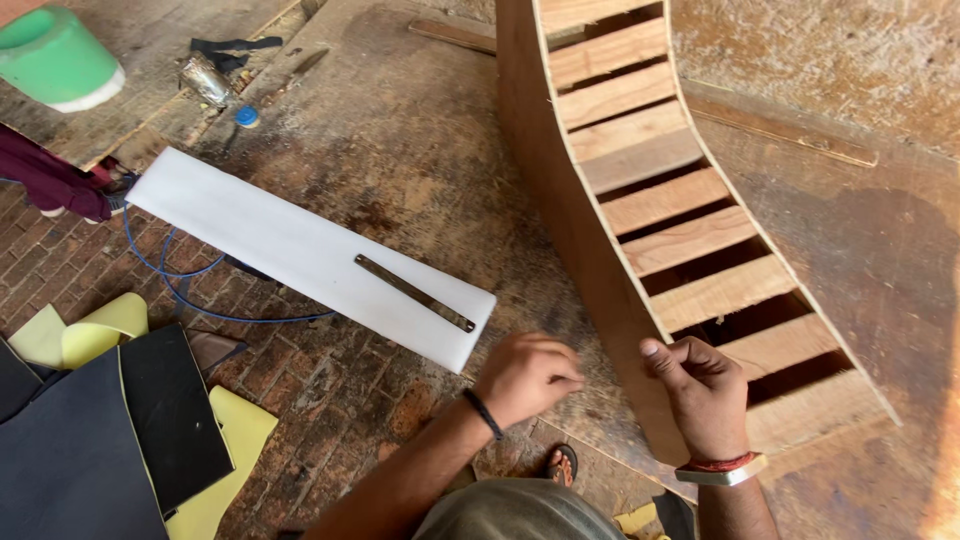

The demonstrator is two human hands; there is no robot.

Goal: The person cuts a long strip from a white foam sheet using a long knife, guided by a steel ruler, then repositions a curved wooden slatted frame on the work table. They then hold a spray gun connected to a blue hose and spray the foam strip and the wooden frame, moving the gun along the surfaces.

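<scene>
Both hands sit low centre in the head view, over the floor, neither holding anything I can see. Left hand [528, 375] is curled into a loose fist, knuckles up, fingertips tucked toward the right; a black band [484, 413] is on that wrist. It hovers just off the near corner of the white board [300, 250], close but not touching as far as I can tell. Right hand [700, 390] is also loosely closed, thumb raised and pressed against the curled fingers, palm side turned to the left; a red thread and a pale bracelet [722, 468] are at the wrist. It's in front of the lower end of the curved wooden frame [560, 190], at the plywood side wall; contact can't be confirmed. The white board lies flat and diagonal across brick and plywood floor, with a narrow dark metal strip [415, 293] lying on its near half, along its length. The frame has a bent plywood wall and a run of wooden slats [660, 200] with gaps between. A blue cable [200, 300] loops under the board's far side. Black sheets [90, 440] and yellow foam pieces [90, 335] are stacked at lower left. A green bucket [55, 55] sits top left, well apart.
</scene>
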